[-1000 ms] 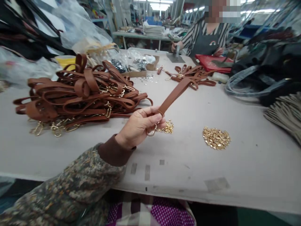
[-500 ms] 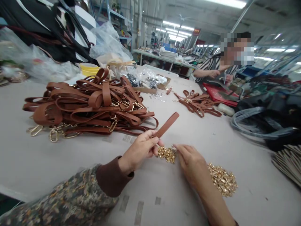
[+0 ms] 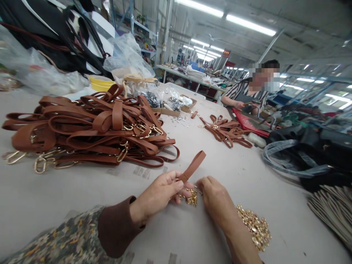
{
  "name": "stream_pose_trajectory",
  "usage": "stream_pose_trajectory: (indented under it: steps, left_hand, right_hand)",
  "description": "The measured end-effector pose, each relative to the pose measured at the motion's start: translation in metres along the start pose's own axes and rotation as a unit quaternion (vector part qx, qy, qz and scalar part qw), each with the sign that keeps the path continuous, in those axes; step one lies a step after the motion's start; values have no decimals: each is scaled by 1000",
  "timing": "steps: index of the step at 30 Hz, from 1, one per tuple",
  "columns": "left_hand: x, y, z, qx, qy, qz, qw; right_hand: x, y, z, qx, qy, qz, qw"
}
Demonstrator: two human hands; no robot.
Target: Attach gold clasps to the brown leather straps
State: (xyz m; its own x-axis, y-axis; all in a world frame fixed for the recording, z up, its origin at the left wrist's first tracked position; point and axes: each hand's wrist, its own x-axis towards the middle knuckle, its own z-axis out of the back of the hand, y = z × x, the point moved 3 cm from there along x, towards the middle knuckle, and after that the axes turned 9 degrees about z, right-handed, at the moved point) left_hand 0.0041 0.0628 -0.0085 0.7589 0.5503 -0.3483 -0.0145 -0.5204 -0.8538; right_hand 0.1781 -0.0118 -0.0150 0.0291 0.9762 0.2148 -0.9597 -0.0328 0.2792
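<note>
My left hand (image 3: 158,194) is closed on a looped brown leather strap (image 3: 195,165), gripped near its lower end so that the loop sticks up and to the right. Just under those fingers lies a small heap of gold metal fittings (image 3: 192,198). To the right of this heap, my right hand (image 3: 216,196) has its thumb and fingertips pinched together. Something small and shiny shows at the fingertips, too little to name. A larger heap of gold metal pieces (image 3: 255,225) lies beside my right wrist.
A big pile of brown leather straps (image 3: 110,124) with gold clasps covers the left. Farther off are a smaller strap bundle (image 3: 225,130), a yellow container (image 3: 101,83) and bagged parts. At right lie black bags (image 3: 327,150); a co-worker (image 3: 244,97) sits beyond.
The view has shifted, so most table items appear lower. My left hand still holds the strap, now more looped in view. My right hand remains pinched beside the small heap.
</note>
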Motion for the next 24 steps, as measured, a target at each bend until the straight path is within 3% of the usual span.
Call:
stream_pose_trajectory:
  steps: [2,6,9,11,17,24]
  left_hand:
    - [0,4,-3,9,8,4,1000]
    - [-3,9,-13,51,31,3,998]
    - [-6,12,-21,73,59,-15,995]
    - [-7,15,-25,66,89,-29,993]
    - [-9,20,-30,51,118,-18,991]
    - [-13,22,-32,57,118,-8,991]
  right_hand:
    - [-11,-2,5,144,-72,-54,985]
    - [-35,12,7,406,-128,-151,892]
    - [-45,31,0,501,-160,-189,830]
    - [-49,40,-5,531,-175,-202,804]
    - [-52,47,-8,541,-199,-212,789]
    - [-54,45,-9,550,-162,-196,796]
